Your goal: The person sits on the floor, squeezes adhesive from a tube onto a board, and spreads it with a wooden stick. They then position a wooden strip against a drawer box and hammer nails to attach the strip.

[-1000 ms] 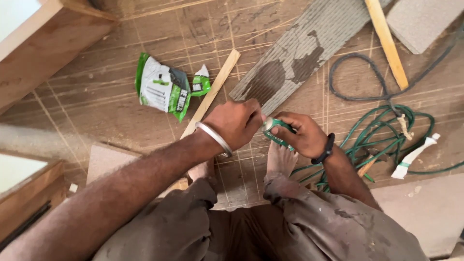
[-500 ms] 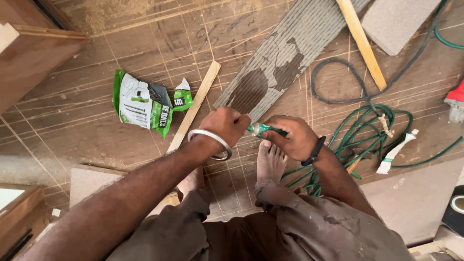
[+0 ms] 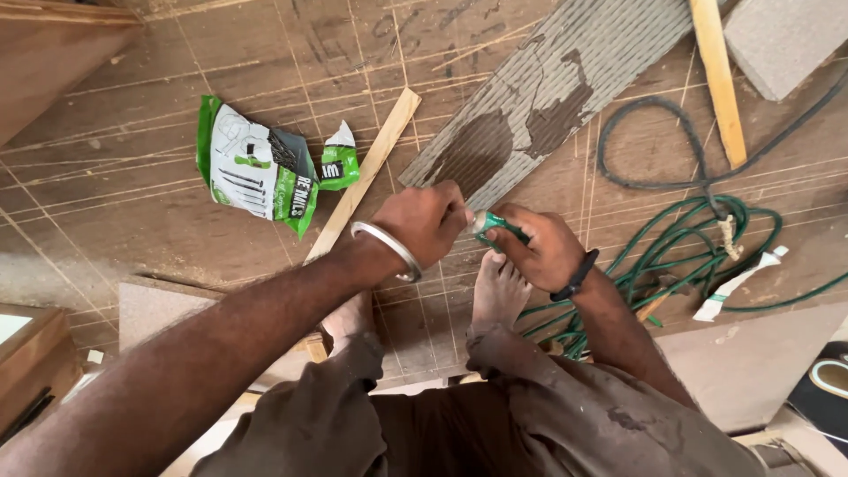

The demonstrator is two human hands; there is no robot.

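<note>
Right hand (image 3: 539,247) grasps a green-handled tool (image 3: 491,223) at centre, above the bare feet. Left hand (image 3: 424,221) is clenched, touching the tool's tip. Torn green packet (image 3: 261,168) lies far left on the floor (image 3: 132,221).

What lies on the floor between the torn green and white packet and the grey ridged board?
In the head view, a thin wooden strip lies slanted between the packet and the grey ridged board; a small torn piece of packet lies beside it.

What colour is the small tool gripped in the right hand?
Green, with a pale tip. The small tool shows best in the head view, in the right hand.
</note>
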